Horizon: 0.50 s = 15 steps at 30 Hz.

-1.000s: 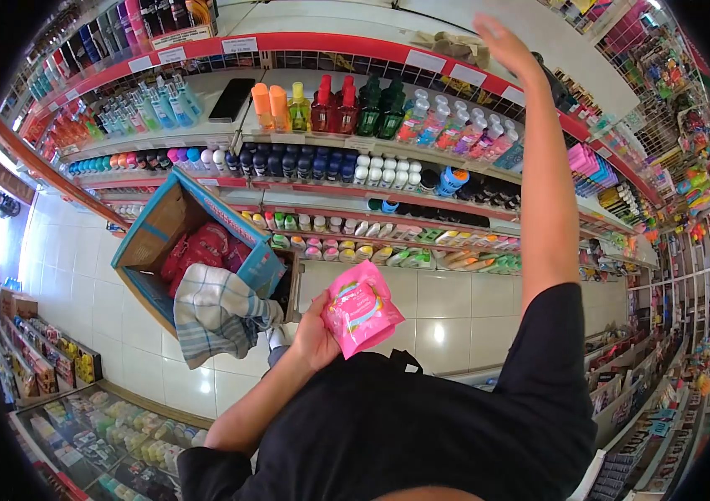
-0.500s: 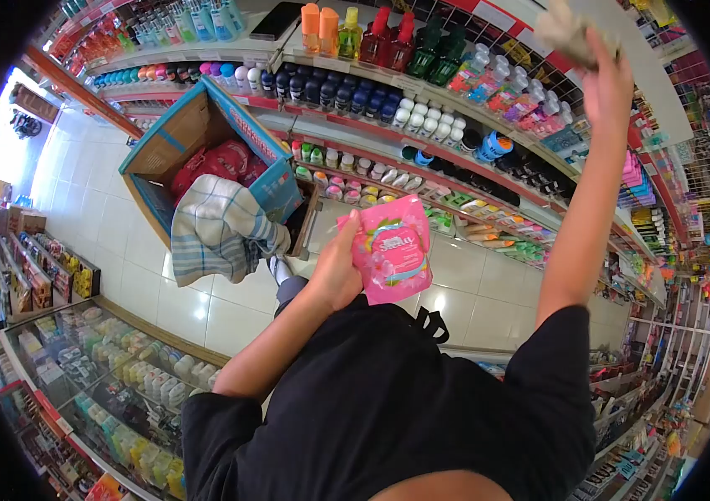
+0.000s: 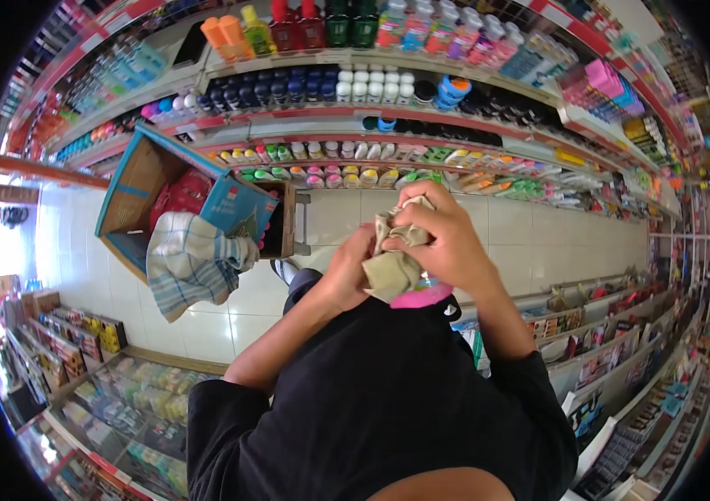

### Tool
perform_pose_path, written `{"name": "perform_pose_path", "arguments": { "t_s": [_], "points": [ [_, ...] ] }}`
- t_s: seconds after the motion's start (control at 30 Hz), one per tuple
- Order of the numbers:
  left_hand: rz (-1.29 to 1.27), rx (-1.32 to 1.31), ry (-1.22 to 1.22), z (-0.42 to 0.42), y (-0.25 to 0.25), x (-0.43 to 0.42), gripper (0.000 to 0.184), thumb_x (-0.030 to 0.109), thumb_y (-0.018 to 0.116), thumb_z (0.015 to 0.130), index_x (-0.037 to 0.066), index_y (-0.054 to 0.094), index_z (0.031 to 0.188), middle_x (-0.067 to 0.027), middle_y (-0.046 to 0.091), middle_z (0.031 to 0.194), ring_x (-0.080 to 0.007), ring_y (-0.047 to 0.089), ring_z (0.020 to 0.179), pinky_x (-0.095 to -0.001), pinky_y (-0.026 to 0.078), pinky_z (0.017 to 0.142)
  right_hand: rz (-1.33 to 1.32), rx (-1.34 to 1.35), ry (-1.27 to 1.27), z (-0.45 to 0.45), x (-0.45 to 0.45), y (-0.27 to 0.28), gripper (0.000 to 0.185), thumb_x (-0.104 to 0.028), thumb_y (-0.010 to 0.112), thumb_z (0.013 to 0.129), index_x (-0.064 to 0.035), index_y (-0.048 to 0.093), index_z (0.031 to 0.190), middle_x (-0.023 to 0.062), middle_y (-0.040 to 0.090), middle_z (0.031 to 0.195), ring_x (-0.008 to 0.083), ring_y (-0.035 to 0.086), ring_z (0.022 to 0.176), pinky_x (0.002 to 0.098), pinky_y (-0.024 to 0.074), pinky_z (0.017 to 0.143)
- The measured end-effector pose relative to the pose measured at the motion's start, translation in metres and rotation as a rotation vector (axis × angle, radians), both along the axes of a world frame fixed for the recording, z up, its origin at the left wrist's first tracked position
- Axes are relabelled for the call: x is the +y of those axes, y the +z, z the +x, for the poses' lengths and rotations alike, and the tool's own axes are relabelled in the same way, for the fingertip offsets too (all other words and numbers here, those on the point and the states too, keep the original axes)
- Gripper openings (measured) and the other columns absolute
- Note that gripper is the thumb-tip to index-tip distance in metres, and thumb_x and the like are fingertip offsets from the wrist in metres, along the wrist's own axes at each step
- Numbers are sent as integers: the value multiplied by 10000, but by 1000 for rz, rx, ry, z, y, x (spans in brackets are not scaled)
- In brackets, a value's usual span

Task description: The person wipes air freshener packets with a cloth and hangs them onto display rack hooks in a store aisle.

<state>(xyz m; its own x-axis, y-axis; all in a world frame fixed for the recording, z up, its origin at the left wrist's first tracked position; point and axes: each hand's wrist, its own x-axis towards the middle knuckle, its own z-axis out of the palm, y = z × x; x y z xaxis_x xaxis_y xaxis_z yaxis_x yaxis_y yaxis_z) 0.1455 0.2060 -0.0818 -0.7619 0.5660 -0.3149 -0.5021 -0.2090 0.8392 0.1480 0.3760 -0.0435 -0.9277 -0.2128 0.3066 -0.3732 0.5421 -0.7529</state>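
My left hand (image 3: 349, 269) is closed on a pink refill pouch (image 3: 423, 296), whose lower edge shows below a crumpled beige cloth (image 3: 395, 274). The cloth covers most of the pouch's front, so its label is hidden. From the other side my right hand (image 3: 448, 238) grips the cloth, fingers curled into its folds, pressing it against the pouch. Both hands are close together in front of my waist.
An open blue cardboard box (image 3: 234, 204) stands at left, with a red bundle (image 3: 181, 194) inside and a checked cloth (image 3: 192, 259) over its side. Shelves (image 3: 305, 125) of bottles run across the front. A glass display case (image 3: 113, 401) is at lower left.
My right hand has come down from the upper shelf with the beige cloth and now holds it on the pouch. My view has turned somewhat to the right.
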Motion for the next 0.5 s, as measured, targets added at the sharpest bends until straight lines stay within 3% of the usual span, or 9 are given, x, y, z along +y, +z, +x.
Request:
{"name": "perform_pose_path", "arguments": {
  "t_s": [0.07,0.13,0.17,0.27,0.33,0.37,0.4,0.47,0.5],
  "points": [
    [-117,2,-122,-2,11,7,366,315,345,986,54,489,1198,-78,588,1078,-184,616,956,-345,522,830,-38,-93,-31,5,13,11,271,-69,791,654,-41,574,815,87,555,961,269,574,865,337,464,733],
    [429,-442,-4,-6,-1,20,387,299,344,996,23,460,1242,-116,564,1189,-211,568,1091,-374,462,949,27,-7,-103,2,37,10,229,-32,742,695,-35,556,829,91,578,944,243,581,867,310,468,738],
    [442,-404,1,-8,-7,19,418,292,337,1004,-14,425,1276,-141,523,1270,-235,514,1177,-408,393,1026,24,-8,-110,2,54,3,229,-32,742,695,-35,556,829,91,578,944,243,581,867,310,468,738],
    [474,-421,54,-14,-6,6,438,293,326,1008,-38,407,1283,-143,523,1263,-246,526,1159,-419,390,1030,78,-21,-360,6,91,-22,193,-100,697,789,-30,563,909,73,610,904,223,604,851,340,477,759],
    [427,-384,45,-17,-6,9,440,294,317,1012,-41,405,1284,-144,521,1264,-245,525,1159,-417,393,1026,-412,-221,-433,12,92,-14,157,-97,632,863,-16,539,959,57,635,940,174,606,885,316,477,774],
    [388,-351,40,-18,-7,12,442,295,309,1016,-44,403,1284,-146,519,1264,-244,524,1158,-416,396,1022,-618,-137,-425,15,80,-14,135,-122,587,907,-12,532,965,83,616,1040,155,575,949,303,459,812],
    [348,-323,35,-17,-9,15,444,296,300,1020,-47,401,1285,-147,517,1265,-242,524,1157,-414,399,1018,-616,-138,-426,12,62,-13,135,-122,587,907,-12,532,965,83,616,1040,155,575,949,303,459,812],
    [358,-332,7,-13,-12,21,440,296,302,1022,-31,399,1299,-143,514,1259,-233,516,1155,-395,405,1009,-921,120,-281,7,30,-14,163,-127,619,879,-40,537,990,123,566,1141,205,535,1041,330,431,870],
    [261,-270,8,-10,-14,24,431,300,313,1020,-10,405,1304,-127,522,1237,-223,515,1147,-381,415,991,-674,156,-214,8,19,-17,192,-110,659,826,-52,542,968,129,548,1149,253,516,1071,356,422,887]
  ]
}}
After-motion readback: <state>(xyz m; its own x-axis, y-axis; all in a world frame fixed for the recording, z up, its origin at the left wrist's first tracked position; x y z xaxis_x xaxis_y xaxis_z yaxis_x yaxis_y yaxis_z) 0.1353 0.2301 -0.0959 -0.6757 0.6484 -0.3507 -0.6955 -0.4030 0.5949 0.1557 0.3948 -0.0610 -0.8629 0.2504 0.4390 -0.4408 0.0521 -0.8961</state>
